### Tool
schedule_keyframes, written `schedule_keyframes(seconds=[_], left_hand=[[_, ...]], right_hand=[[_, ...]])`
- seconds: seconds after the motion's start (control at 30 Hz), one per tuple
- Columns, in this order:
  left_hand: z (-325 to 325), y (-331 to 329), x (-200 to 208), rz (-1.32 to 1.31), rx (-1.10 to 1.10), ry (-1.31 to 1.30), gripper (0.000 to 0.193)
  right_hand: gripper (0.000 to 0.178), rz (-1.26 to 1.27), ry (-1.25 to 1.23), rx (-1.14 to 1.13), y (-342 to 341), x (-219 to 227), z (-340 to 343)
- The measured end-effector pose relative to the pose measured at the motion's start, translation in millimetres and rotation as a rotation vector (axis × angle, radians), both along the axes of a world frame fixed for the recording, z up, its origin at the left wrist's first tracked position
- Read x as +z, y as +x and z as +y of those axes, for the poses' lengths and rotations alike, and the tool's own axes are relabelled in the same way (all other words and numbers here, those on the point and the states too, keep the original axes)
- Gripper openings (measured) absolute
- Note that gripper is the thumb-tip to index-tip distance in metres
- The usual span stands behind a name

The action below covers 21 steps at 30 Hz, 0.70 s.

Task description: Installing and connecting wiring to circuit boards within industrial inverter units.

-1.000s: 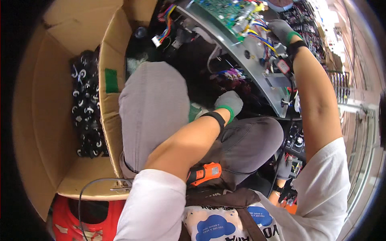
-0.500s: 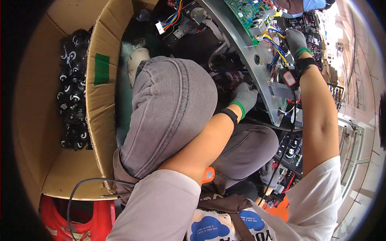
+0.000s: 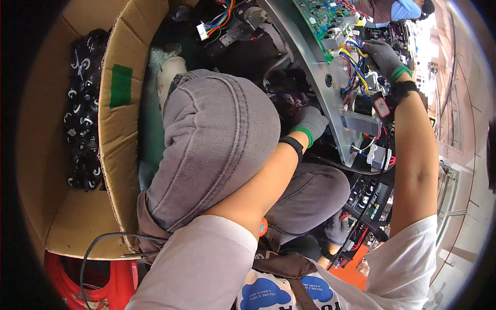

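Note:
A metal chassis panel (image 3: 324, 88) stands slanted in front of me, with a green circuit board (image 3: 313, 18) and bundles of blue, yellow and red wires (image 3: 354, 64) on its right side. My left hand (image 3: 311, 124), in a grey glove with a green cuff, is closed low on the panel's left side; its fingertips and whatever they grip are hidden. My right hand (image 3: 383, 58), gloved alike, curls its fingers by the wires at the panel's far right. What it grips is hidden. A small black-and-red box (image 3: 381, 107) hangs near my right wrist.
On the left stands an open cardboard box (image 3: 116, 150) holding black round parts (image 3: 85, 111). A red plastic stool (image 3: 121, 279) is below it. Another person's gloved hand (image 3: 337, 230) works near black modules (image 3: 369, 194). At the top right is a person's blue sleeve (image 3: 405, 9).
The box and my knees have shifted slightly left in view. My right hand sits a little farther right and lower. A grey connector block below the panel shows more fully.

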<state>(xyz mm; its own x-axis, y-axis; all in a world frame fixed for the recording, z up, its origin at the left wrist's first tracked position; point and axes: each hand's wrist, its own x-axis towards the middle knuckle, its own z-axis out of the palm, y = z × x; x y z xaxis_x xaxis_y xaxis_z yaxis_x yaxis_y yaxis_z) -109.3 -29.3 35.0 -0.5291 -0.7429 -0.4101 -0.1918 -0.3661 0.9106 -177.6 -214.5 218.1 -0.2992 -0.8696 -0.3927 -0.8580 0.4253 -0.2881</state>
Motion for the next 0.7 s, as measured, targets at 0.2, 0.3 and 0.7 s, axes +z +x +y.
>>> schedule_keyframes(seconds=[0.2,0.3,0.7], left_hand=[[-4,-12,-16,-0.204,-0.319,-0.818,0.029],[-6,-21,-24,-0.077,-0.209,-0.628,0.028],[-10,12,-25,-0.038,-0.268,-0.704,0.027]], right_hand=[[0.015,-0.016,0.032,0.01,-6,-1,-3],[0.013,-0.023,0.017,-0.024,-4,-1,-3],[0.018,-0.104,0.018,-0.023,-14,1,-2]])
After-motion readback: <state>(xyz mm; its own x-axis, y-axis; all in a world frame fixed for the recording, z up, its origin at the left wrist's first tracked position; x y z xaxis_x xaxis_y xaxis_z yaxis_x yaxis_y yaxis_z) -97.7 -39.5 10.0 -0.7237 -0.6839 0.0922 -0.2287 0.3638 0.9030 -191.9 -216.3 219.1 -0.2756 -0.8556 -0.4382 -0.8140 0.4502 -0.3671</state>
